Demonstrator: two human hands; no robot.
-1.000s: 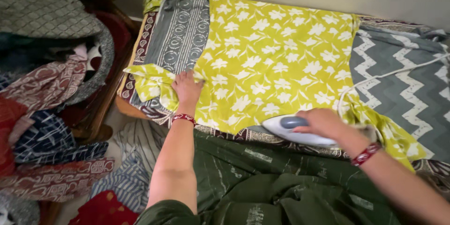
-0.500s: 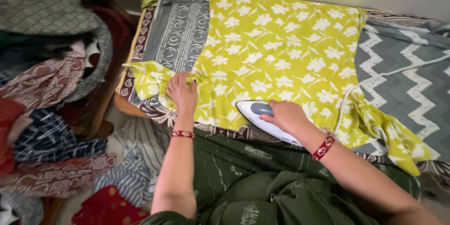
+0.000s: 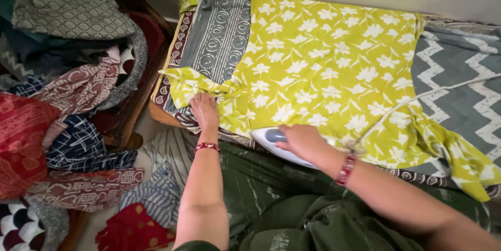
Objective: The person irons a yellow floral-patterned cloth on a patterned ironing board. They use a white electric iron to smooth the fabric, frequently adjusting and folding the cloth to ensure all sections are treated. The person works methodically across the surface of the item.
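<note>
- The yellow-green floral garment (image 3: 323, 68) lay spread flat across the padded ironing surface (image 3: 459, 99), its short sleeve (image 3: 190, 85) reaching out toward the left edge.
- The right hand (image 3: 301, 141) was wrapped around the handle of the white-and-blue iron (image 3: 271, 141); fingers curled tight over the grip, soleplate down on the garment's near hem.
- The iron's white cord (image 3: 417, 98) trailed off to the right across the zigzag grey cover.
- The left hand (image 3: 204, 110) was pressed flat, fingers open, on the fabric just below the sleeve, holding nothing, only pinning the cloth taut.
- Step in hand, as I judged it: pressing the lower left part of the garment, with the iron close to the pinning hand.
- The next move would call for a smooth glide toward the sleeve seam, with the left fingers kept clear of the hot tip and the cloth kept stretched so no crease gets set.
- A heap of patterned clothes (image 3: 68, 89) sat piled on the wooden chair to the left, well apart from the iron.
</note>
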